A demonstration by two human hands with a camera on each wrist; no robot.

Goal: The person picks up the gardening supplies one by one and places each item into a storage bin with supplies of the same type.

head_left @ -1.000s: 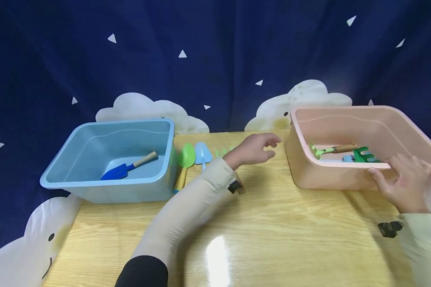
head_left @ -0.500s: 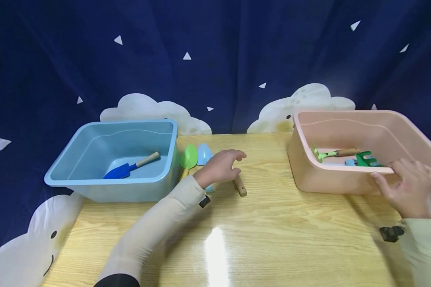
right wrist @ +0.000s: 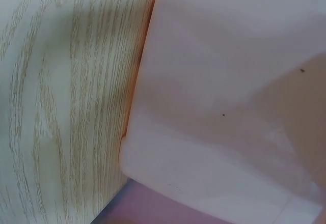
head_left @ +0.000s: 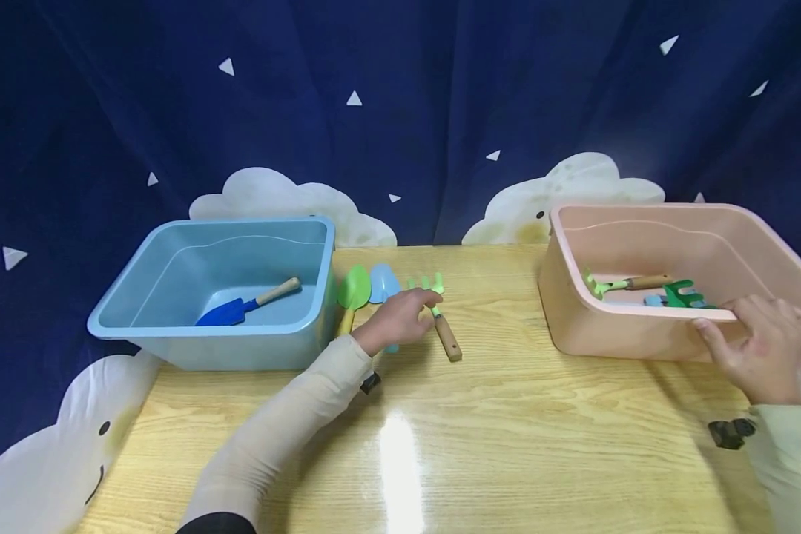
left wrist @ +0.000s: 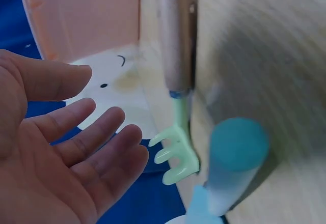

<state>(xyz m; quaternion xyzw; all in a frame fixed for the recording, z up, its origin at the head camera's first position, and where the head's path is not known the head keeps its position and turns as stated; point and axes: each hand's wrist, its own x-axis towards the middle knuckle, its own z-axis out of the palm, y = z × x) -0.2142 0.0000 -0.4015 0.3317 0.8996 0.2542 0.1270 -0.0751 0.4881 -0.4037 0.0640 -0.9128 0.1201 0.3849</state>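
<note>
My left hand (head_left: 397,322) hovers with relaxed, slightly bent fingers over a light blue trowel (head_left: 383,282), partly covering it. In the left wrist view, the palm (left wrist: 56,173) holds nothing. Just right of that hand lies a light green hand rake (head_left: 447,337) with a wooden handle; its tines point away from me. A green trowel (head_left: 354,288) with a yellow handle lies to the left. My right hand (head_left: 767,345) grips the near rim of the pink bin (head_left: 601,334), fingers over the edge and thumb outside. The right wrist view shows mostly the bin's outer wall (right wrist: 219,81).
A light blue bin (head_left: 227,352) stands at left, holding a blue trowel (head_left: 222,314) with a wooden handle. Inside the pink bin lie a light green rake (head_left: 641,282), a dark green tool (head_left: 682,294) and something light blue. Wooden table (head_left: 507,445); dark blue curtain (head_left: 400,133) behind.
My left hand has moved back leftward from near the pink bin to above the light blue trowel, uncovering the green rake. My right hand has stayed on the pink bin's rim.
</note>
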